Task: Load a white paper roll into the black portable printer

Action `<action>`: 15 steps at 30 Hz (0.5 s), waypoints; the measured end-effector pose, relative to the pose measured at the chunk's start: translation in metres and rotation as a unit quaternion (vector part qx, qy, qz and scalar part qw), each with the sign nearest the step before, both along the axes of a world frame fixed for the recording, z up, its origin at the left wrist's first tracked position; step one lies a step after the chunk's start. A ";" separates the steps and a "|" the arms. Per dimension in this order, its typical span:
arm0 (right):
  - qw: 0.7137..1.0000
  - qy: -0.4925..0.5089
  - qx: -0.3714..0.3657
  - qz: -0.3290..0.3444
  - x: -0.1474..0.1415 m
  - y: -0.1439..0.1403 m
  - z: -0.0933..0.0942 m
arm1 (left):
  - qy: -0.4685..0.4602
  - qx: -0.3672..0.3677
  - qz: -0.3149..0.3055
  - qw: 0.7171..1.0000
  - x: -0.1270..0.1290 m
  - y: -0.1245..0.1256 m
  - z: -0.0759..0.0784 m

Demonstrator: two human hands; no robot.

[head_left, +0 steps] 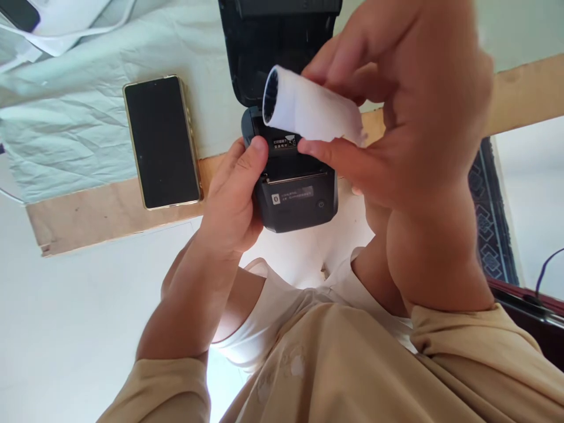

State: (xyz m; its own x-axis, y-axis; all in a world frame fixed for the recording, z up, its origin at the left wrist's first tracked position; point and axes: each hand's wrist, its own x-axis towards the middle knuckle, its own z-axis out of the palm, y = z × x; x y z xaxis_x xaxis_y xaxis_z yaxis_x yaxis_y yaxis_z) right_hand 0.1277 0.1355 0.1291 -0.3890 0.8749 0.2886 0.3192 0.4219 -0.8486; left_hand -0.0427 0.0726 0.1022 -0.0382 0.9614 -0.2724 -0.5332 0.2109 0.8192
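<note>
Two hands engaged: your left hand grips the open black printer body; your right hand pinches the white paper roll above it. Phone lies left.

Home setting, plywood board desk, wrinkled cloth, patterned rug, smartphone

My left hand is curled in a grip, thumb pressed on top; my right hand is raised, fingers pinched together, forearm bent upward.
</note>
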 end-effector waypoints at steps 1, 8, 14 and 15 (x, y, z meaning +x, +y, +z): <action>0.996 -0.039 0.074 -0.014 0.000 0.000 0.002 | 0.007 0.001 0.012 1.000 0.002 0.000 0.000; 0.979 -0.105 0.175 0.030 -0.006 -0.003 -0.001 | 0.047 0.010 0.061 0.997 0.013 0.000 0.005; 0.979 -0.074 0.191 0.004 -0.007 -0.012 -0.004 | 0.034 0.010 0.032 0.999 0.015 0.001 0.011; 0.977 -0.078 0.196 0.013 -0.007 -0.015 -0.002 | 0.030 0.011 0.041 0.999 0.015 0.001 0.011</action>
